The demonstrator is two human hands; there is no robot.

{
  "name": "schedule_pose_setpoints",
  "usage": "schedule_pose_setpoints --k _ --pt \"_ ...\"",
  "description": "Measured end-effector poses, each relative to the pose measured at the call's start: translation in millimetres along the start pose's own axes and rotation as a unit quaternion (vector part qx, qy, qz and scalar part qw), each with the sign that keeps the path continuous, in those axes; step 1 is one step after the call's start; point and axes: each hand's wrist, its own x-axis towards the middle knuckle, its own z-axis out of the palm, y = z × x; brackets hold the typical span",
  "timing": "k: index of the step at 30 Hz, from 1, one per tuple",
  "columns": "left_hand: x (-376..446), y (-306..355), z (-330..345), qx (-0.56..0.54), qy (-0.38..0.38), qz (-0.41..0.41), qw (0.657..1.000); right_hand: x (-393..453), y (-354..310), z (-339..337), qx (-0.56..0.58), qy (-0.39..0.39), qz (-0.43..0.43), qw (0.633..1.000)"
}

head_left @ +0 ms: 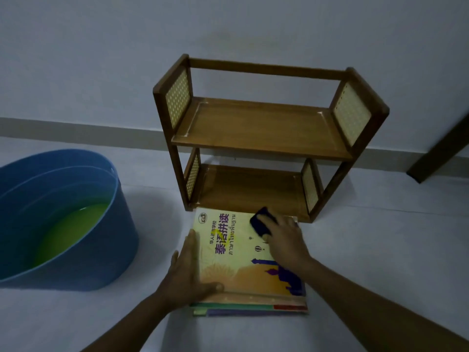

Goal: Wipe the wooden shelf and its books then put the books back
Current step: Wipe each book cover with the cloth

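Book (236,252) under right hand (284,240), cloth (262,221).

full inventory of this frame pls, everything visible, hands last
wooden shelf: 1, brown with pale woven side panels, two tiers, both bare, on the floor against the wall
books: a small stack, exact count unclear, lying flat on the floor in front of the shelf
top book: 1, yellow-orange cover with purple print, on top of the stack
cloth: 1, dark blue, on the top book's far right corner
tub: 1, blue, on the floor at left, holding greenish liquid
left hand: flat on the stack's left edge
right hand: pressing the cloth onto the cover
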Motion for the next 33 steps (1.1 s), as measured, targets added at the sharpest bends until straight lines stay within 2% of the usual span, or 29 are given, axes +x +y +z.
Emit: schedule_pose_setpoints --k 2,3,5,8,10,11,15,16,18,20,22,23,25,28,29,30,31,33 --pt "1.2 4.1 -1.9 -0.001 -0.008 -0.001 1.0 3.3 -8.8 2.3 -0.02 0.027 0.054 0.998" --pt "1.0 5.4 -3.3 -0.003 -0.014 -0.003 1.0 -3.7 -22.9 5.5 -0.021 0.021 0.045 0.999" --pt "2.8 2.7 -4.3 -0.025 -0.016 -0.015 0.999 -28.0 -58.5 15.4 -0.007 -0.017 -0.025 1.0" --pt "2.8 -7.9 2.1 -0.081 -0.005 0.001 0.997 -48.5 -91.6 24.2 -0.003 -0.083 -0.203 0.976" --pt "2.0 -12.1 2.7 -0.111 -0.002 0.001 0.994 -25.7 -89.6 24.2 -0.003 -0.076 -0.249 0.966" --pt "1.4 -12.1 2.3 -0.112 -0.002 -0.001 0.994 -8.4 -85.5 25.2 0.0 -0.06 -0.228 0.972" --pt "1.7 -7.1 -2.2 -0.152 0.007 -0.01 0.988 47.6 -71.9 16.0 0.032 0.0 -0.01 0.999" --pt "1.7 -5.3 -3.6 -0.166 0.005 -0.014 0.986 46.0 -79.3 13.6 0.026 0.012 0.011 1.0" --pt "0.5 -2.9 -5.0 -0.177 0.005 -0.005 0.984 22.5 -107.1 19.3 0.013 -0.008 -0.041 0.999" --pt "-0.1 -7.7 -2.1 -0.171 0.02 0.019 0.985 -11.5 -134.0 35.2 0.027 -0.032 -0.164 0.986" --pt "-3.9 -17.1 1.3 -0.172 0.039 0.017 0.984 -10.9 -134.4 44.4 0.016 -0.041 -0.239 0.97" --pt "-6.7 -22.1 2.1 -0.17 0.043 -0.001 0.985 2.7 -126.3 43.3 0.012 -0.039 -0.247 0.968" --pt "-9.6 -24.5 1.8 -0.164 0.038 -0.026 0.985 31.8 -105.5 35.0 -0.006 -0.028 -0.204 0.979" --pt "-4.7 -21.8 -1.9 -0.151 0.037 -0.033 0.987 60.1 -73.8 16.8 0.022 0.003 -0.027 0.999" --pt "-2.3 -20.7 -3.7 -0.147 0.038 -0.035 0.988 57.2 -72.7 13.0 0.028 0.013 0.008 0.999" --pt "1.7 -18.6 -3.4 -0.148 0.038 -0.034 0.988 47.6 -77.1 11.4 0.023 0.011 0.008 1.0" --pt "3.0 -17.3 -3.9 -0.148 0.041 -0.03 0.988 34.5 -89.0 14.6 0.012 -0.001 -0.034 0.999" --pt "6.7 -13.4 1.0 -0.141 0.051 -0.004 0.989 4.1 -113.2 24.5 0.012 -0.029 -0.189 0.982"
